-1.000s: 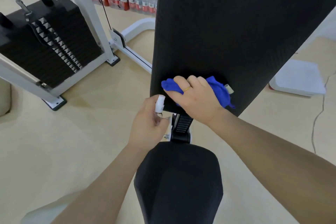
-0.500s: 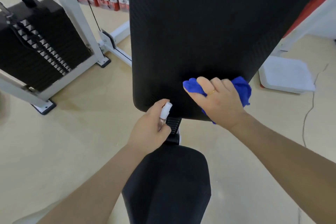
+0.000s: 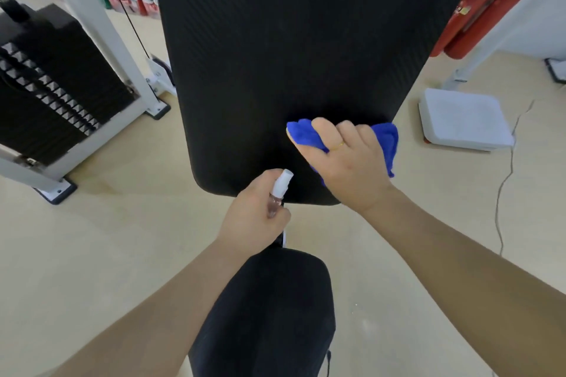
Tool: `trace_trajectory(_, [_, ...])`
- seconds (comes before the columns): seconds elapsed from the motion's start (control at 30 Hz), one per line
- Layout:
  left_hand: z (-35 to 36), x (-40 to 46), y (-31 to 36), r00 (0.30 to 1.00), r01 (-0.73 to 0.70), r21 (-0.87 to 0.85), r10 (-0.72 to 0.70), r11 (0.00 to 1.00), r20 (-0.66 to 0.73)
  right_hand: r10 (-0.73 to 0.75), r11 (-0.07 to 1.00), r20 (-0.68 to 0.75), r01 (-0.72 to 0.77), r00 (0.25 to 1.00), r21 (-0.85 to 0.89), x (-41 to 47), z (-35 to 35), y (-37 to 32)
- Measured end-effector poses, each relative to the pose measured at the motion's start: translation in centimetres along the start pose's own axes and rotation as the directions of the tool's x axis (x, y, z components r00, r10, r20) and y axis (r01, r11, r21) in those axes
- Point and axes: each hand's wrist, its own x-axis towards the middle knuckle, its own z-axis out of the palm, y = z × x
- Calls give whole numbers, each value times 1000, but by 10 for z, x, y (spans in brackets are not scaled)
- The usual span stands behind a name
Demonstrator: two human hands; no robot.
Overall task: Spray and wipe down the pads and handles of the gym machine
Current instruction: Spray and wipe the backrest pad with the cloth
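Observation:
A long black back pad (image 3: 291, 55) of the bench fills the centre, tilted up away from me. My right hand (image 3: 346, 165) presses a blue cloth (image 3: 386, 141) flat on the pad's lower right part. My left hand (image 3: 254, 211) is closed round a small spray bottle (image 3: 280, 190) with a white nozzle, held just below the pad's lower edge, nozzle towards the pad. The black seat pad (image 3: 269, 309) lies beneath my forearms.
A black weight stack (image 3: 52, 86) in a white frame (image 3: 101, 18) stands at the left with a cable beside it. Two red fire extinguishers (image 3: 481, 12) lean at the right, near a white box (image 3: 462, 122) and a thin cord on the beige floor.
My right hand has slid the blue cloth to the right along the pad's lower part. The left hand with the bottle has stayed just below the pad's edge. The view has shifted.

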Motion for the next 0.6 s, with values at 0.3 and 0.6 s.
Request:
trace_trajectory(0.3, [-12,-24,-6,997,72,84,-75,994,34,-247,969,305,233,920,83,-51,0,-6])
trace_trajectory(0.6, [-9,-6,22,997,27,26,-25,999,-67,-56,998,161,52,985,31,-43,2,-8])
